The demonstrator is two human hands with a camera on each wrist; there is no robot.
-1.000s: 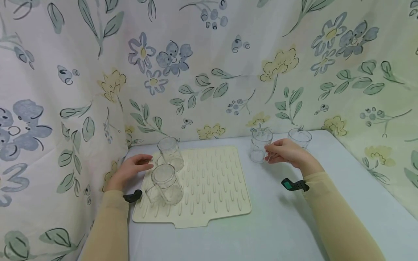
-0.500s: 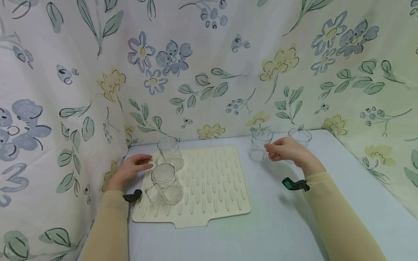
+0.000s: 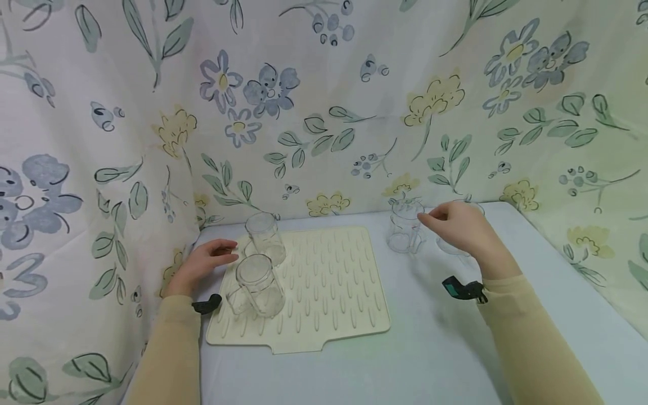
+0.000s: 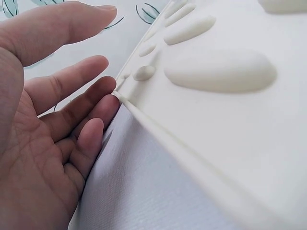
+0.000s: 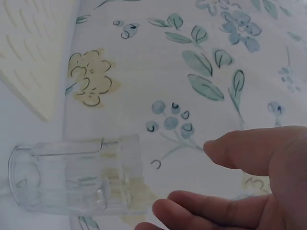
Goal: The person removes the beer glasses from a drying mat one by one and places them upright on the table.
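My left hand (image 3: 199, 264) rests by the left edge of a cream ridged drying mat (image 3: 329, 281). In the left wrist view its fingers are loosely spread, with fingertips at the mat's edge. Two clear glass mugs, a front one (image 3: 260, 287) and a back one (image 3: 265, 239), stand on the mat's left side. My right hand (image 3: 463, 228) hovers at the right, thumb and fingers apart, holding nothing. Just left of it a clear glass mug (image 3: 402, 230) stands upright on the table. Another clear glass (image 3: 448, 246) is partly hidden behind that hand.
A white-covered table (image 3: 364, 371) lies under everything. Floral curtains (image 3: 324, 84) hang at the back and both sides, close to the far glasses. The mat has a tab at its front edge.
My right hand has let go of the glass mug and drawn up and to the right. The mug stays where it was, its handle now visible. My left hand has not moved.
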